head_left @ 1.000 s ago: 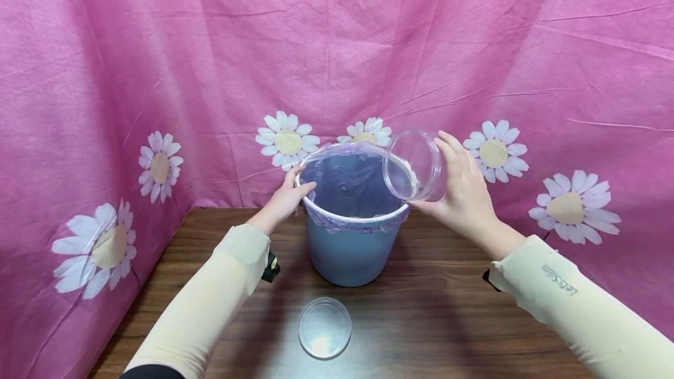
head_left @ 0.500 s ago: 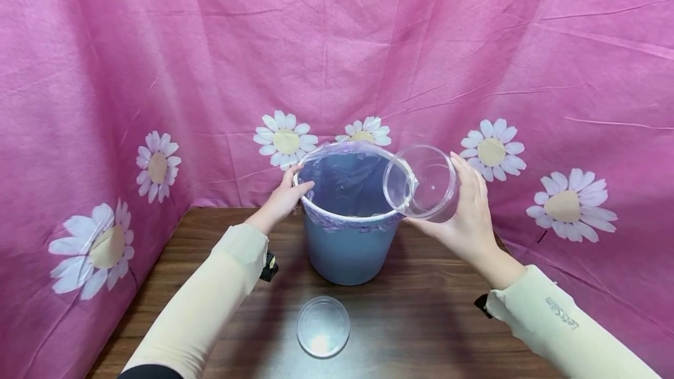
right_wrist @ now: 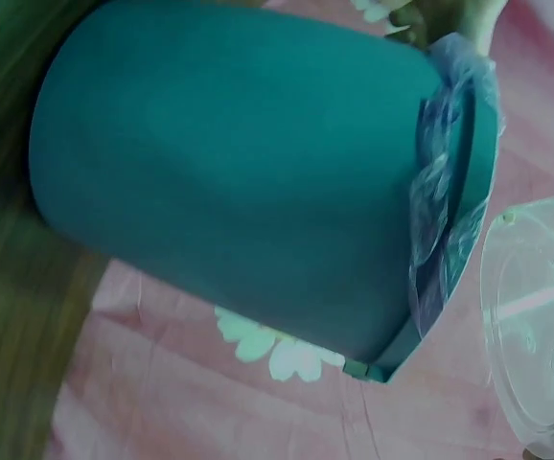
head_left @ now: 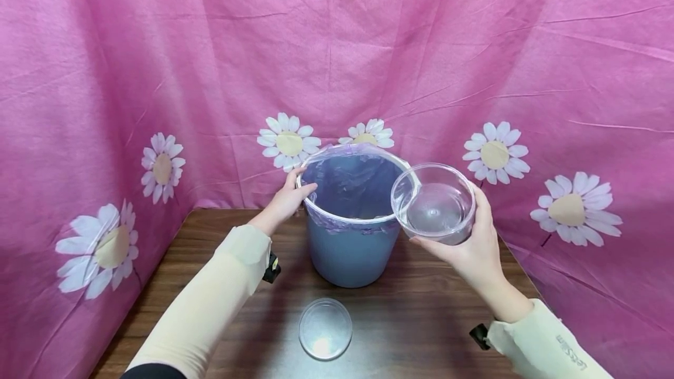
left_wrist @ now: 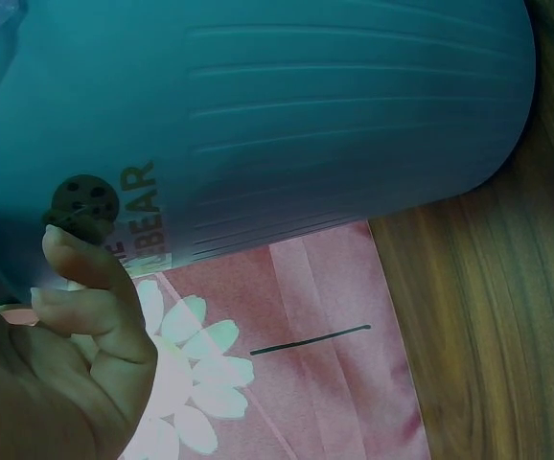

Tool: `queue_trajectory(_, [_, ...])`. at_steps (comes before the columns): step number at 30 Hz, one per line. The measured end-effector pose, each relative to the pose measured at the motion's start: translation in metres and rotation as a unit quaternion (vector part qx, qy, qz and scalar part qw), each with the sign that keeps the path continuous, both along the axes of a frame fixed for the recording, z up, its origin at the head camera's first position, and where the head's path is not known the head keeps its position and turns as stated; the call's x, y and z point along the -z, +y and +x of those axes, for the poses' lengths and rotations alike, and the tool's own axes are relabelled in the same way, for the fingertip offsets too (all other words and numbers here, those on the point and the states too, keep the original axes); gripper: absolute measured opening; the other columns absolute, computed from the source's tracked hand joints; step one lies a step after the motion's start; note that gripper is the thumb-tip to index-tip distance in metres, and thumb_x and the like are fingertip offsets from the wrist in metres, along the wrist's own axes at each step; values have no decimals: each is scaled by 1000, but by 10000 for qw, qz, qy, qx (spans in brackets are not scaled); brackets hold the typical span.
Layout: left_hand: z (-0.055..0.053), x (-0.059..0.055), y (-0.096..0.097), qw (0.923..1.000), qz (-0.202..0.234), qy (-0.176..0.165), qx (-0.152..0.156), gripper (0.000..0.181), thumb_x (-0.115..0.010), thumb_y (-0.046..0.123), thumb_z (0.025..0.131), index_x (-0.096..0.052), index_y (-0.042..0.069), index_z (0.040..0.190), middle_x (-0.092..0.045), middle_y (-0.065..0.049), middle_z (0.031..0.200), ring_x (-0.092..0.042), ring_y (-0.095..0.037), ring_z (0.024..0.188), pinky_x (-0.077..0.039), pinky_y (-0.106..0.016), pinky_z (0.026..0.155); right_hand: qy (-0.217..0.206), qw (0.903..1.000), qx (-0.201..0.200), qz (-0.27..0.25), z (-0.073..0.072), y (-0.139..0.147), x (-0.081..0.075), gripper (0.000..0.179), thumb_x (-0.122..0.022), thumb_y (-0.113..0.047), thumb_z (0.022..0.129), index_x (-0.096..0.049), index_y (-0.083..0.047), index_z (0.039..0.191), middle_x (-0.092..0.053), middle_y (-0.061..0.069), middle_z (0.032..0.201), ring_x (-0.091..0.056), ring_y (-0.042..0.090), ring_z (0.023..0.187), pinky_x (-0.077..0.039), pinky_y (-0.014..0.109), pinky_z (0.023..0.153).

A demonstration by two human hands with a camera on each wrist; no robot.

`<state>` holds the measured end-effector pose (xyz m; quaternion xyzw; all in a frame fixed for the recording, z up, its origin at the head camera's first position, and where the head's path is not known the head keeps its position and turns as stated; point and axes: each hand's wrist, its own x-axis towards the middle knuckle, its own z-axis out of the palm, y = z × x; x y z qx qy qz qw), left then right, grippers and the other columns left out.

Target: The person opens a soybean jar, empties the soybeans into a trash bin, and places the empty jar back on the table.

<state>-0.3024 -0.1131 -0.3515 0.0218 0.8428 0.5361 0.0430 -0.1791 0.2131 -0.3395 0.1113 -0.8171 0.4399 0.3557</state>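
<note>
A blue-grey trash can (head_left: pixel 353 256) stands upright on the wooden table, lined with a thin purple bag (head_left: pixel 329 226) folded over its white rim. My left hand (head_left: pixel 284 200) grips the can's rim at the left, thumb on the inner side and fingers outside. In the left wrist view, its curled fingers (left_wrist: pixel 95 264) lie beside the can's printed wall. My right hand (head_left: pixel 476 250) holds a clear round plastic container (head_left: pixel 434 209) by its side, just right of the can's rim. The container's mouth faces up, tilted a little, and its bottom shows through. A few small specks mark it in the right wrist view.
A clear round lid (head_left: pixel 325 329) lies flat on the table (head_left: pixel 416 332) in front of the can. Pink cloth (head_left: pixel 337 45) printed with white daisies hangs behind and along both sides.
My right hand has drawn the container from over the can's right rim, down and to the right, turning it from tipped on its side to nearly upright. The left hand has stayed on the rim.
</note>
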Motion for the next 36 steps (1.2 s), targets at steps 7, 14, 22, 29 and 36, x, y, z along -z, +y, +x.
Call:
queue_trajectory(7, [-1,0,0,10000,6,12,17,66,-56,37,98,-24,26,155,-57,-21,112,-43,-13,58,-41,-23,48,-111,9982,-247,-542,12,-2,14,121,-95,4,43,-40,-14,149,-51,-10,139,-48,9,123,-35,13,104])
queue_trajectory(14, [-1,0,0,10000,7,-5,4,65,-56,37,98,-24,26,154,-56,-22,115,-40,-11,55,-40,-23,48,50,9946,-512,-902,19,-2,28,119,-91,12,42,-40,-6,147,-51,-9,138,-47,15,125,-34,14,105])
queue_trajectory(22, [0,-1,0,10000,-13,-68,6,67,-56,39,98,-23,28,154,-55,-25,128,-39,-10,52,-40,-23,49,142,9915,-557,-1165,28,-2,45,120,-87,18,42,-36,-4,149,-53,5,138,-48,11,126,-34,14,107])
queue_trajectory(29, [0,-1,0,9999,66,-84,-3,66,-56,37,98,-23,28,155,-56,-24,123,-40,-11,54,-40,-23,48,-15,9895,-476,-1364,33,0,59,119,-86,19,43,-36,-3,148,-53,9,138,-49,13,125,-35,14,105])
queue_trajectory(36, [1,-1,1,9999,93,-69,-16,66,-56,37,98,-24,28,155,-56,-24,123,-39,-10,53,-40,-23,47,-85,9896,-424,-1373,37,3,69,118,-86,19,44,-36,-3,149,-53,8,139,-49,13,125,-36,13,105])
